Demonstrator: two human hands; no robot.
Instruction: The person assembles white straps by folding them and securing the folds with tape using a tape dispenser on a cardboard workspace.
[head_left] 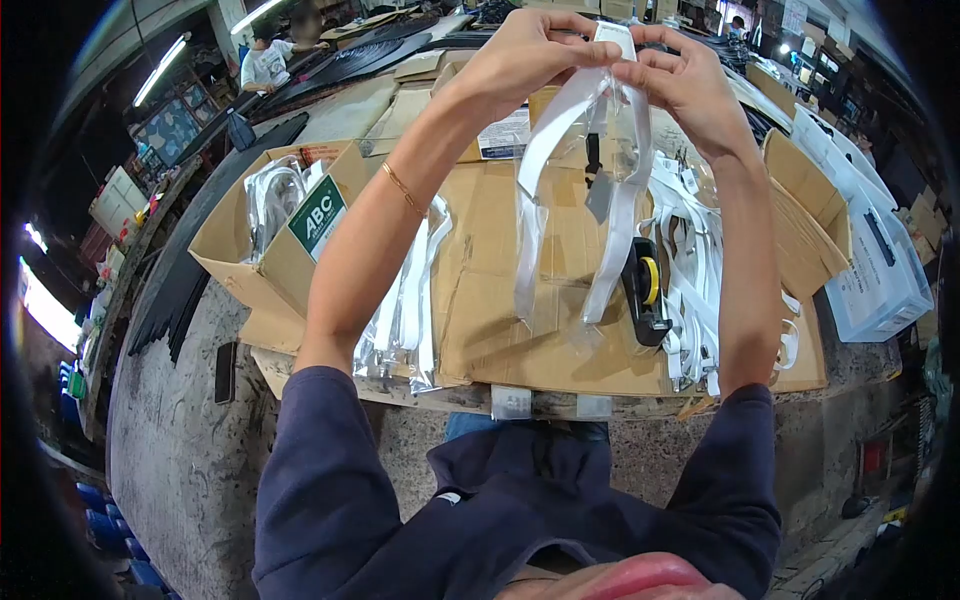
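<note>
Strap in clear wrap (541,150) hung at twelve o'clock over the cardboard sheet (490,310), its two lengths trailing toward six. The left hand (530,58) and right hand (690,88) were both closed in fingertip pinches on its folded top, apparently handling or adjusting that end. Such a hold called for a light, even grip (the plastic looked slack and slippery). A grey tag (599,197) dangled between the lengths. At four o'clock the black tape dispenser (637,310) sat just beside the right-hand length in view, where it could snag; beyond lay loose white straps (692,300). Bagged straps (413,290) lay at eight, and an open carton (223,232) with more stood at ten. Another person (266,66) was far off at eleven.
</note>
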